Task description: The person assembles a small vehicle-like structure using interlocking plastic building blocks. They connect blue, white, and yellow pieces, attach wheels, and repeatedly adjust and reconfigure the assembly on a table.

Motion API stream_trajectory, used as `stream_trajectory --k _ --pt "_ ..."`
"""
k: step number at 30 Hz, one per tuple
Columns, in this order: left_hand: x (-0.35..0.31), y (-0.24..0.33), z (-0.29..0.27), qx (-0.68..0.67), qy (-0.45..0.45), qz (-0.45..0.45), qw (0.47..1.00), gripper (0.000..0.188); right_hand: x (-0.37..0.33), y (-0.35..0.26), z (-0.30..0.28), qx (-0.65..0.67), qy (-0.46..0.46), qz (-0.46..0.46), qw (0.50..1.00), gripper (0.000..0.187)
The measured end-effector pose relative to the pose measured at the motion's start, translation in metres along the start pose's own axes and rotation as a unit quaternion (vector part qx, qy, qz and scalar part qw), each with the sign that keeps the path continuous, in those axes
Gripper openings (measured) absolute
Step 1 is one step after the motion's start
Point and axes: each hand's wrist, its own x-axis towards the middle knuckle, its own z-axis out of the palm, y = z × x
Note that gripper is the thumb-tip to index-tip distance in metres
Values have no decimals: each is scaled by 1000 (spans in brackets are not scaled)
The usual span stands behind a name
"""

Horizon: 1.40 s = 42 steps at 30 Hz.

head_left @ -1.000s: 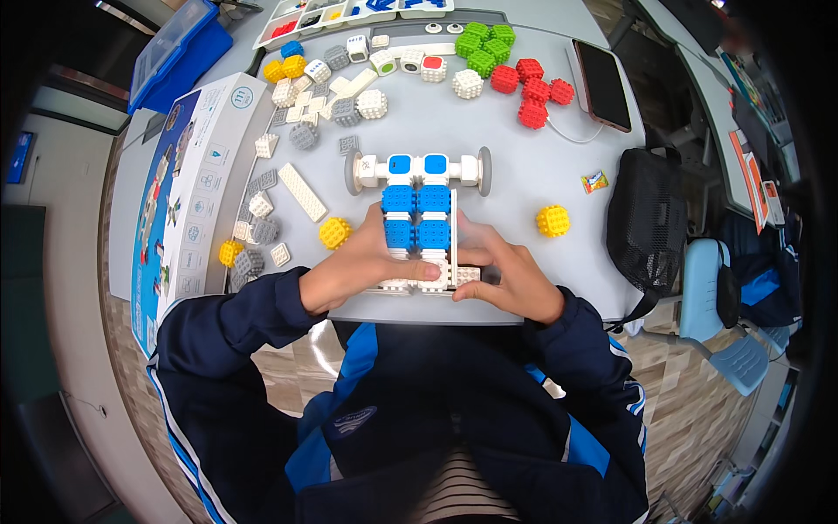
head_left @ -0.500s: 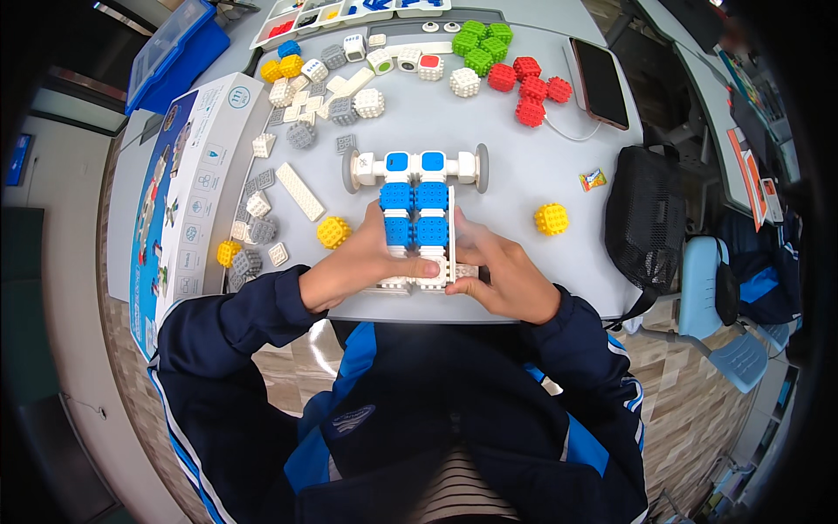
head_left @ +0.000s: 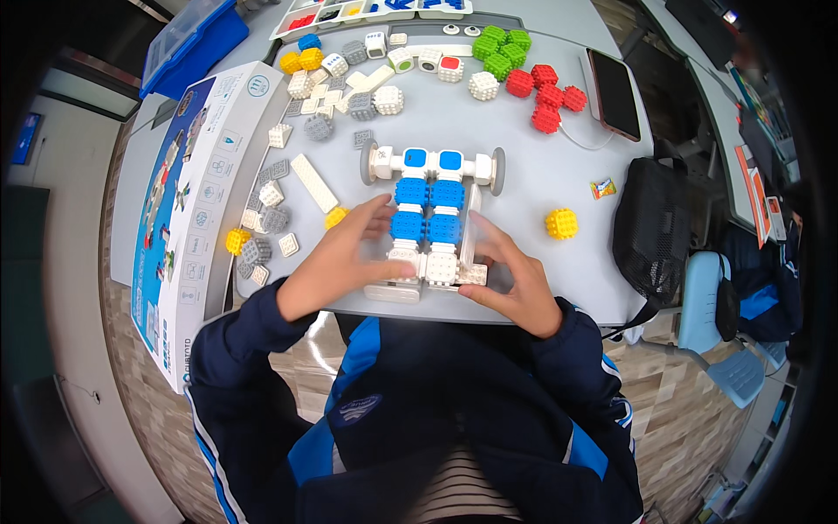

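A toy vehicle of building blocks (head_left: 426, 229) lies on the table in front of me, with blue blocks in the middle and white ones at the near end. Across its far end runs a white axle with a grey-rimmed wheel (head_left: 498, 170) on each side. My left hand (head_left: 342, 259) is beside it, fingers apart, its thumb at a white near block. On the other side, my right hand (head_left: 521, 281) has its fingers and thumb around a long white plate (head_left: 472, 225) along the vehicle's edge. A small white brick (head_left: 473, 274) shows by that thumb.
Loose white and grey blocks (head_left: 319, 127) lie at the left, beside a printed box (head_left: 202, 210). Green blocks (head_left: 498, 66), red blocks (head_left: 546, 98) and a phone (head_left: 614, 94) are farther back. At the right are a yellow block (head_left: 561, 224) and a black mesh bag (head_left: 650, 229).
My left hand has loosened from the vehicle, its fingers now spread beside it. The right hand has shifted outward, and the long white plate stands farther from the blue blocks.
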Motion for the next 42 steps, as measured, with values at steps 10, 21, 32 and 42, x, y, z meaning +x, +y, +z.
stream_trajectory --k 10,21,32,42 --pt "-50 3 47 242 204 214 924 90 -1 5 5 2 72 -52 996 66" --pt "-12 9 90 285 267 219 894 67 -5 0 -13 -210 212 -264 917 50" --pt "-4 38 32 236 231 301 895 53 25 -28 -46 -114 190 -257 941 42" --pt "45 110 -67 146 -28 170 974 44 92 -49 -62 68 49 -135 987 38"
